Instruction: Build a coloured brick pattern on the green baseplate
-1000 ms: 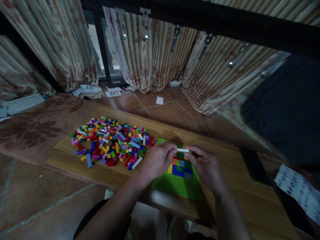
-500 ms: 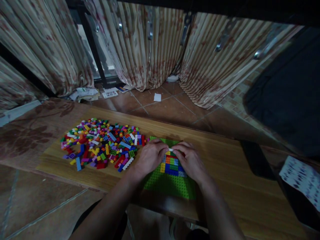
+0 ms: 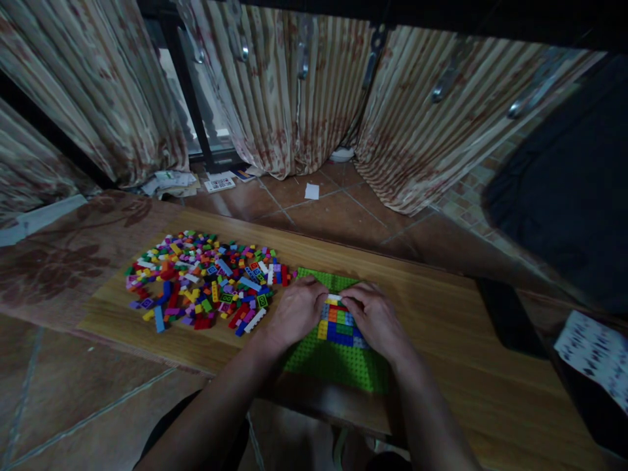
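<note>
Left hand (image 3: 300, 311) and right hand (image 3: 373, 317), nearly closed, pinch 1 oblong white plastic brick (image 3: 334, 297) near the studded green plastic baseplate's (image 3: 338, 369) far edge.

striped curtains (image 3: 275, 98) | brown tiled floor (image 3: 284, 409) | wooden table (image 3: 441, 340) | dim light

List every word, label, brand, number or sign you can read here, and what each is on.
Nothing here reads clearly.
White card on the floor: a QR-like pattern, too small to read.
Patterned sheet at far right: dark marks, too blurred to read.
Brick pile: no lettering can be made out.
</note>
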`<action>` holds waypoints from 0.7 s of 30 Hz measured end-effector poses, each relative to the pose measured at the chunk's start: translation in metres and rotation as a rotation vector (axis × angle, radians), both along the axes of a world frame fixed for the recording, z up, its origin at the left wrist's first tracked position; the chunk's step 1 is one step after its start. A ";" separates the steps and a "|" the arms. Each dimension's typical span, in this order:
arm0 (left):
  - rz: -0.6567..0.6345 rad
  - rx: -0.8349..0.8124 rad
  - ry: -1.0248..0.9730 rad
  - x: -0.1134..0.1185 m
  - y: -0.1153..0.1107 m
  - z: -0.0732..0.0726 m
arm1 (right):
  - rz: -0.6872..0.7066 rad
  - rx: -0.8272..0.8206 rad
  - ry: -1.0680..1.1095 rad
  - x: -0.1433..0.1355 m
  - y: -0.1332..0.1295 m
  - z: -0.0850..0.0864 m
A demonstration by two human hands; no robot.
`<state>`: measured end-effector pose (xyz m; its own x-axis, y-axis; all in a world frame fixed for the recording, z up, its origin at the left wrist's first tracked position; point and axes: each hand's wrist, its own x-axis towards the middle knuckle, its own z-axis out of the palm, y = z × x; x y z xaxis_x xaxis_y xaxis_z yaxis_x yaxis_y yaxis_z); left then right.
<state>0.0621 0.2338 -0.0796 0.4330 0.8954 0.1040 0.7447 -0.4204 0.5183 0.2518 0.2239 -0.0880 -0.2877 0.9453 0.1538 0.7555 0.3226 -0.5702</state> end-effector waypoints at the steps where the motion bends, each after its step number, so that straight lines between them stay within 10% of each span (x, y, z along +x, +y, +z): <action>1: 0.001 0.004 0.010 0.000 0.000 0.000 | -0.004 -0.001 0.004 0.001 0.000 -0.001; 21: 0.033 -0.030 -0.042 -0.003 -0.001 -0.004 | 0.001 0.015 0.050 -0.004 -0.002 -0.001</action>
<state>0.0586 0.2325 -0.0840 0.3989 0.9121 0.0944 0.7355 -0.3797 0.5612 0.2475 0.2220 -0.0889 -0.2800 0.9427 0.1817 0.7261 0.3317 -0.6022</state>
